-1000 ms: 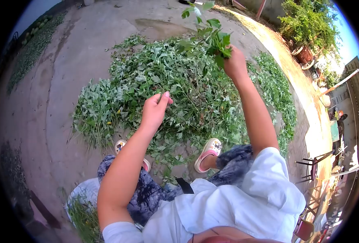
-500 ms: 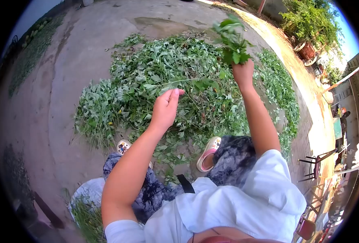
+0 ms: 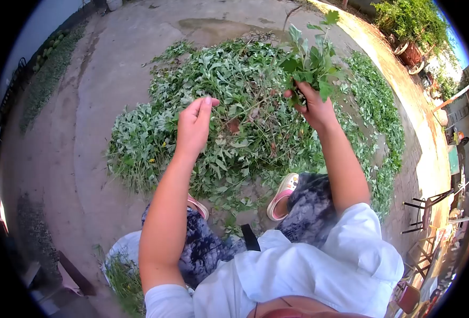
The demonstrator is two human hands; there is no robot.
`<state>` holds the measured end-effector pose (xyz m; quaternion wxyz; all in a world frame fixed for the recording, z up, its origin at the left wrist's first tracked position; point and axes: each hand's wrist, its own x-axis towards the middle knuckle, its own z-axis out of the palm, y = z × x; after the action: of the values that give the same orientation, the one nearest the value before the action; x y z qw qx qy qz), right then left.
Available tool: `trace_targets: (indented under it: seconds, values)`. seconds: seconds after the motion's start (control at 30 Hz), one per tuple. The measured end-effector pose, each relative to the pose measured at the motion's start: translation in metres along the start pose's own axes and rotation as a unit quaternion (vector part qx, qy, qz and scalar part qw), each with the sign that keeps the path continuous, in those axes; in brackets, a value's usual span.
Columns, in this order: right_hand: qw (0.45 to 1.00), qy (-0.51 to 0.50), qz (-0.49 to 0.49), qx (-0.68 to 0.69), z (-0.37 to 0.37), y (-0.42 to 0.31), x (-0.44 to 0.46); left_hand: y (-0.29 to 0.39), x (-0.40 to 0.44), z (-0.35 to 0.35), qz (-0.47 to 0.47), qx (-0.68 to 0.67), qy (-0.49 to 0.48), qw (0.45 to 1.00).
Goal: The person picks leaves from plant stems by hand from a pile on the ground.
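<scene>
A bunch of leafy green stems (image 3: 311, 63) stands up from my right hand (image 3: 317, 108), whose fingers are closed around its lower end. A dark narrow strip shows between those fingers; I cannot tell what it is. My left hand (image 3: 194, 124) is over the left half of the leaf pile (image 3: 213, 77), thumb and fingertips pinched together. Whatever the pinch holds, if anything, is too small to make out. Below both hands the pile spreads over the concrete, with bare stalks (image 3: 253, 108) tangled in its middle.
A neater bundle of stems (image 3: 134, 140) lies at the pile's left. More cut leaves (image 3: 380, 116) form a strip on the right. A white sack (image 3: 124, 246) with grassy stems sits beside my left leg. My clogs (image 3: 284, 193) touch the pile's near edge. Chairs (image 3: 427, 209) stand far right.
My right hand has come down and nearer with the bunch, which now fans upward. My left hand has moved up and left, and the long stem beside it no longer shows there.
</scene>
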<state>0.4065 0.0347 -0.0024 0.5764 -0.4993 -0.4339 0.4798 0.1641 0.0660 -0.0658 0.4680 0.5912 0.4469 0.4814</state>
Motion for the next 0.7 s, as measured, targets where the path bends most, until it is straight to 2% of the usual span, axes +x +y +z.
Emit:
trace_targets:
  seconds: [0.2, 0.3, 0.37, 0.47, 0.53, 0.6, 0.7]
  values:
    - [0.991, -0.079, 0.102, -0.037, 0.017, 0.011, -0.008, 0.003, -0.012, 0.031, -0.001, -0.08, -0.123, 0.989]
    - [0.983, -0.128, 0.126, -0.034, 0.023, 0.018, -0.009, 0.0, -0.013, 0.044, 0.091, -0.09, -0.1, 0.987]
    - [0.977, -0.15, 0.141, -0.053, 0.028, 0.02, -0.011, 0.006, -0.015, 0.044, 0.027, -0.128, -0.065, 0.989]
    - [0.978, -0.128, 0.16, -0.042, 0.036, 0.021, -0.016, 0.014, -0.015, 0.038, -0.045, -0.149, -0.073, 0.985]
    - [0.975, -0.115, 0.175, -0.076, 0.035, 0.022, -0.015, 0.016, -0.015, 0.035, -0.157, -0.171, -0.195, 0.953]
    - [0.974, -0.137, 0.167, -0.068, 0.032, 0.022, -0.013, 0.012, -0.014, 0.032, -0.164, -0.16, -0.231, 0.945]
    - [0.979, -0.121, 0.15, -0.071, 0.034, 0.027, -0.01, 0.016, -0.019, 0.031, -0.223, -0.205, -0.298, 0.905]
